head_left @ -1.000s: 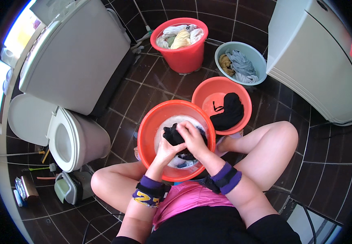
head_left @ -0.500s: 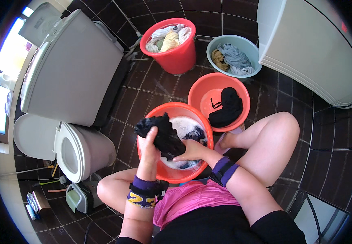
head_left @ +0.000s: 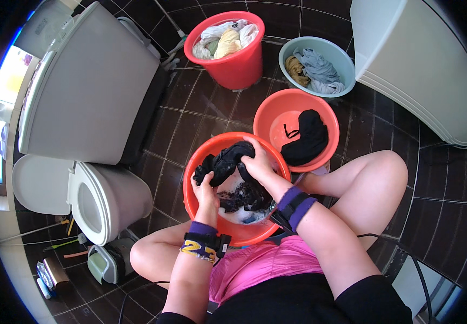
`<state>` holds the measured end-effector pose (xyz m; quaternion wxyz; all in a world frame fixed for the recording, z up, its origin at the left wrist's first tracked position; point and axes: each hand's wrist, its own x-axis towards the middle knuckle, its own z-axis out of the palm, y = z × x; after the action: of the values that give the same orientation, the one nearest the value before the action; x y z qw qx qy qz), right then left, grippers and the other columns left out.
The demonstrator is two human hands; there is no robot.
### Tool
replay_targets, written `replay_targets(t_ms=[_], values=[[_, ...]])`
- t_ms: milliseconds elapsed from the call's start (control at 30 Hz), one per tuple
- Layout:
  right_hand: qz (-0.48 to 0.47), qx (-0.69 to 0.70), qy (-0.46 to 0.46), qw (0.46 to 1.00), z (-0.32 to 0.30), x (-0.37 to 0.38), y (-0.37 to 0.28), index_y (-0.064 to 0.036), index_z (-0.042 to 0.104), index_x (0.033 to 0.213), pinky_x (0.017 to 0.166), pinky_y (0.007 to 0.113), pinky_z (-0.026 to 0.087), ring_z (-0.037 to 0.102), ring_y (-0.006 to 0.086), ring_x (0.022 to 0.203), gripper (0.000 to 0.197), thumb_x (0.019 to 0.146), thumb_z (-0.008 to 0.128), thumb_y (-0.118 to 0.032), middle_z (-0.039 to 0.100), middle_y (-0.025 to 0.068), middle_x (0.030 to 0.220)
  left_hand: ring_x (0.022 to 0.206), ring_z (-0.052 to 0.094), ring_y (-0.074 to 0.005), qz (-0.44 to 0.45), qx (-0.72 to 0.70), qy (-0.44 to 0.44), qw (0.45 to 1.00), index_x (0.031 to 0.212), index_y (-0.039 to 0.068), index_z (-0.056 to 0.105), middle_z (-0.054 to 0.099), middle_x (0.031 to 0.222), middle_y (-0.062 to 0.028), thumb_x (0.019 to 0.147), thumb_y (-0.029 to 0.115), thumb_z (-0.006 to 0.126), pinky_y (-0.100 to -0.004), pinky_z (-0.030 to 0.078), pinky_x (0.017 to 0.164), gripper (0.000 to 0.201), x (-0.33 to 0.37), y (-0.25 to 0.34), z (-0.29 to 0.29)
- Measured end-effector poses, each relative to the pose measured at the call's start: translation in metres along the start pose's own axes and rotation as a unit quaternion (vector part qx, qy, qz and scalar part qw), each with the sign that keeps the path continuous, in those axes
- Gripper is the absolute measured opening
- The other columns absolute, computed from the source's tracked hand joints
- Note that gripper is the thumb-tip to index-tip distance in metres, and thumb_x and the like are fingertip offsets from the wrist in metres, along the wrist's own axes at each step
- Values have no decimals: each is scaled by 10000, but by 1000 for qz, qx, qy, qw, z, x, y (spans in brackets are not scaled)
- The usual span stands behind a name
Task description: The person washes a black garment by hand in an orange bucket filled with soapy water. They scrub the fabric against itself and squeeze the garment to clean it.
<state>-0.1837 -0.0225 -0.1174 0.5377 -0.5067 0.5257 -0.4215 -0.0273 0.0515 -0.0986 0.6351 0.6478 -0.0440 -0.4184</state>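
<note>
Between my two hands a wet black garment (head_left: pixel 225 163) is held over an orange-red basin (head_left: pixel 191 205). My left hand (head_left: pixel 205 190) grips its left end, and my right hand (head_left: pixel 256 161) is closed round its right end, with a strip hanging down from there. Below, dark wet laundry (head_left: pixel 249 195) lies in whitish suds (head_left: pixel 239 216) in the basin. Which kind of garment I hold cannot be made out. Both wrists wear purple bands with small black devices strapped on.
An orange tub (head_left: pixel 263 116) with a black garment (head_left: pixel 309 140) touches the basin's far right. Behind stand a light-blue tub (head_left: pixel 347 59) and a red bucket (head_left: pixel 233 73), both with laundry. A toilet (head_left: pixel 136 194) and a grey washing machine (head_left: pixel 96 92) are at left, a white cabinet (head_left: pixel 422 70) at right.
The black garment has gone from a bunched lump to a stretched-out length. My right hand has moved up and away to its far end; my left hand has shifted slightly right.
</note>
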Motion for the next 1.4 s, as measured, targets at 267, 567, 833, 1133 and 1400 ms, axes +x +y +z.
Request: replay_targets(t_ms=[267, 567, 833, 1133, 1400], values=[[98, -337, -195, 916, 36, 10, 22, -180, 476, 1221, 967, 428, 431, 507, 360, 1170, 473, 791, 534, 9, 485, 175, 1264, 975, 604, -307, -30, 131, 21, 991, 1307, 126, 401, 554, 1162, -131, 733, -101, 586, -450, 542, 769, 645, 56, -86, -12], [213, -489, -295, 793, 59, 34, 93, -118, 515, 1281, 875, 443, 498, 588, 338, 1102, 369, 942, 372, -149, 569, 178, 1233, 1098, 556, -302, -131, 265, 20, 955, 1306, 16, 413, 562, 1209, -144, 725, -93, 532, -370, 461, 923, 602, 95, -126, -17], [204, -533, -345, 745, 75, 43, 155, -76, 691, 1046, 831, 448, 519, 646, 311, 1014, 332, 932, 384, -126, 658, 159, 1102, 1094, 575, -308, -127, 358, 64, 923, 1255, -42, 501, 600, 1179, -178, 802, 115, 547, -364, 459, 899, 482, 110, -137, -12], [216, -331, -200, 896, 52, 48, 85, -67, 605, 1183, 970, 399, 432, 560, 331, 1140, 352, 871, 475, -164, 584, 191, 1222, 1182, 505, -270, -240, 169, 42, 955, 1352, -19, 428, 535, 1284, -150, 880, 347, 571, -367, 417, 976, 614, 103, -128, -9], [23, -141, -169, 975, 45, -49, -29, -155, 642, 877, 740, 404, 500, 634, 310, 846, 149, 737, 593, -142, 651, 81, 903, 967, 613, -275, -273, -93, -233, 929, 1180, 79, 575, 633, 1092, -123, 906, 356, 570, -413, 498, 872, 390, 39, -34, -1]])
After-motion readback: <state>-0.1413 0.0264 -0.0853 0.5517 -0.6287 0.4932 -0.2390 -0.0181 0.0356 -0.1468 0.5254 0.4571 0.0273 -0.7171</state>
